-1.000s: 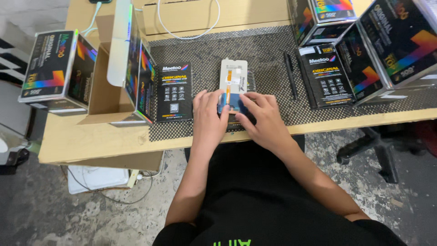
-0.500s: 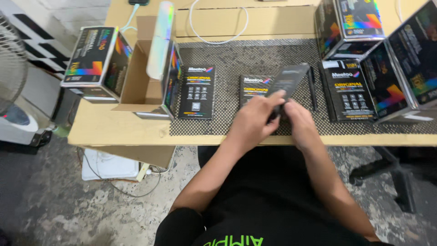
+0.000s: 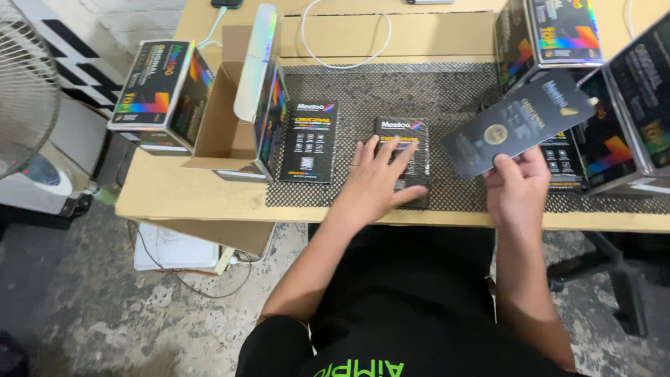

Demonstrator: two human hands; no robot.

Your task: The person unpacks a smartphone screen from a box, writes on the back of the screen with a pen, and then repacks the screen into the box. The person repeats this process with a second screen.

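At far left a colourful glossy carton [image 3: 159,87] stands closed on the wooden bench [image 3: 188,192]. Beside it an open brown cardboard box [image 3: 225,119] holds upright packs, its flap raised. On the perforated dark mat [image 3: 447,91] one flat black retail pack [image 3: 310,142] lies face up, apart from the hands.

The left hand [image 3: 380,183] rests flat, fingers spread, on a second black pack [image 3: 405,159], pressing it to the mat rather than gripping it. The right hand [image 3: 518,187] pinches a thin dark sleeve [image 3: 518,124] by its lower edge, thumb over fingers, holding it tilted above the mat. The sleeve looks like smooth matt card with a gold round seal.

Judgement: packing appears partway; one pack lies finished, one is under the hand, and the sleeve is not yet joined to it. Further glossy cartons [image 3: 551,35] stand at right, some open.
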